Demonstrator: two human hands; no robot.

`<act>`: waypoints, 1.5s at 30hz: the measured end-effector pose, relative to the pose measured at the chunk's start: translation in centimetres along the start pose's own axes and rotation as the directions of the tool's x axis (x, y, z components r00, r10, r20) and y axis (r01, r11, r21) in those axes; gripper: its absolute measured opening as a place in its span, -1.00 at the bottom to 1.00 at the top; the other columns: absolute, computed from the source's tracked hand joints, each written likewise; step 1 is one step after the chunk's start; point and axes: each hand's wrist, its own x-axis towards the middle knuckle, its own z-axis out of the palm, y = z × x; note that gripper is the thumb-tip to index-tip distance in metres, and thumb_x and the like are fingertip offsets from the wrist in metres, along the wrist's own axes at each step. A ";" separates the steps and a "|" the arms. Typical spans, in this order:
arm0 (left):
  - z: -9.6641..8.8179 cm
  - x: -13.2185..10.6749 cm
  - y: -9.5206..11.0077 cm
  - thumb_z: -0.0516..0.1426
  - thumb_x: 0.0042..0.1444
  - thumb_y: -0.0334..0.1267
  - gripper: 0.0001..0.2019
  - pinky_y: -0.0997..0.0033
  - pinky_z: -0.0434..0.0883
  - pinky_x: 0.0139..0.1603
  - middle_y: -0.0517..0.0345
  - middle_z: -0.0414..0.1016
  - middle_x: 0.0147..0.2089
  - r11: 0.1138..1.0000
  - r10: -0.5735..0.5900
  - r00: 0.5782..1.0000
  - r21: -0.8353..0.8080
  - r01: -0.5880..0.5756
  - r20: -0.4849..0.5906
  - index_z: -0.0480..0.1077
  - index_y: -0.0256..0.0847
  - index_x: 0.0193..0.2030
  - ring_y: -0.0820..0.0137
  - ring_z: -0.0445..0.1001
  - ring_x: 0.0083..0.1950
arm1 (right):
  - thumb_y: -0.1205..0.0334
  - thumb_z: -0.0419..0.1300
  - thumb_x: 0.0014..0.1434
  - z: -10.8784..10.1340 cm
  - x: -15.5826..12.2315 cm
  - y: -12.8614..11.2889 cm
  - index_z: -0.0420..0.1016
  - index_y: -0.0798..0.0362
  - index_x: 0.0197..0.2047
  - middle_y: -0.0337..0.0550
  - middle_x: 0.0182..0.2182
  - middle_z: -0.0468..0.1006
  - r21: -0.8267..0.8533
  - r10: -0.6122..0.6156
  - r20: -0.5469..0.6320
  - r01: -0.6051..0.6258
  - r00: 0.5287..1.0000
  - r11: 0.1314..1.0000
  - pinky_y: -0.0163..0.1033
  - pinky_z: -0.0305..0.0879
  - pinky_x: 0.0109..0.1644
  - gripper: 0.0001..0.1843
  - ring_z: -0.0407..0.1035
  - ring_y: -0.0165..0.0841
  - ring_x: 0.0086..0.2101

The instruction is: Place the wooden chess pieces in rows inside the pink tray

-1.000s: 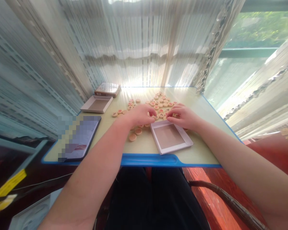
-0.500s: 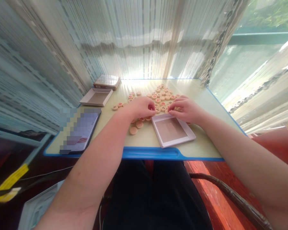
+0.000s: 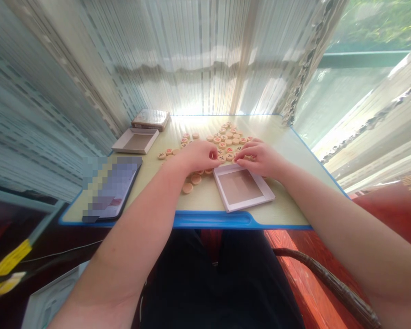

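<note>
Several round wooden Chinese chess pieces (image 3: 228,142), some marked in red or black, lie in a loose group on the small table. My left hand (image 3: 201,155) is over the group's left part, thumb and forefinger curled together beside a black-marked piece (image 3: 221,158); what they grip, if anything, is hidden. My right hand (image 3: 260,157) has its fingers bent, thumb and fingertips closed at a light piece (image 3: 235,160). Just below the hands, a shallow white box tray (image 3: 221,192) sits slightly turned. Plain pieces (image 3: 187,188) lie left of it.
On the left are a tablet-like device (image 3: 118,187), partly blurred, another shallow box part (image 3: 123,150) and a flat box (image 3: 151,118). The pale tabletop (image 3: 294,146) has a blue edge (image 3: 208,219). Curtains (image 3: 192,55) hang behind it. A curved chair arm (image 3: 324,274) is at lower right.
The view has shifted slightly, moving the tabletop things a little left in the picture. My hands keep nearly the same place and shape over the pieces.
</note>
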 end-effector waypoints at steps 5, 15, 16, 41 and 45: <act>0.0 -0.2 0.2 0.16 -0.08 -0.14 -0.81 0.48 0.30 -0.39 0.17 0.53 -0.38 1.000 -0.023 0.999 0.001 0.023 -0.043 0.51 -0.18 -0.36 0.42 0.42 -0.38 | 0.18 0.15 0.11 -0.1 0.0 -0.3 0.62 -0.01 -0.37 -0.12 -0.39 0.57 -0.007 0.002 -0.005 -0.002 1.000 1.000 -0.06 0.16 0.04 -0.80 0.37 -0.23 -0.26; -0.3 0.1 0.0 0.16 -0.07 -0.08 -0.73 0.45 0.35 -0.20 0.14 0.50 -0.26 1.000 0.025 0.998 0.001 -0.025 -0.064 0.51 -0.18 -0.29 0.33 0.44 -0.20 | 0.14 0.15 0.12 -0.1 0.0 -0.3 0.64 -0.04 -0.37 -0.13 -0.35 0.60 0.002 -0.021 0.026 0.021 0.999 1.000 -0.04 0.18 0.04 -0.77 0.38 -0.24 -0.28; -0.3 0.2 -0.1 0.17 -0.07 -0.05 -0.72 0.44 0.35 -0.18 0.13 0.49 -0.27 0.999 0.031 0.997 0.032 -0.029 -0.075 0.51 -0.19 -0.31 0.31 0.43 -0.17 | 0.15 0.15 0.13 -0.1 0.0 -0.2 0.64 -0.04 -0.37 -0.13 -0.34 0.61 0.002 -0.021 0.025 0.021 0.999 1.000 -0.04 0.18 0.05 -0.77 0.39 -0.24 -0.27; -0.4 -0.1 -0.5 0.12 -0.01 -0.12 -0.79 0.48 0.35 -0.27 0.18 0.52 -0.24 0.995 0.069 0.998 0.069 -0.068 -0.005 0.50 -0.13 -0.30 0.39 0.46 -0.30 | 0.33 0.18 -0.02 -0.2 -0.2 -1.0 0.51 0.01 -0.50 -0.19 -0.48 0.53 0.008 -0.017 0.091 0.016 0.996 1.000 -0.23 0.26 -0.24 -0.90 0.36 -0.33 -0.37; -0.4 -0.1 -0.5 0.08 0.05 -0.11 -0.78 0.47 0.34 -0.24 0.17 0.52 -0.23 0.994 0.050 0.999 0.094 -0.048 -0.017 0.50 -0.11 -0.28 0.38 0.46 -0.27 | 0.32 0.18 0.00 -0.1 -0.1 -1.4 0.51 0.02 -0.47 -0.18 -0.47 0.53 0.026 -0.025 0.097 0.022 0.995 0.999 -0.24 0.27 -0.24 -0.91 0.36 -0.32 -0.36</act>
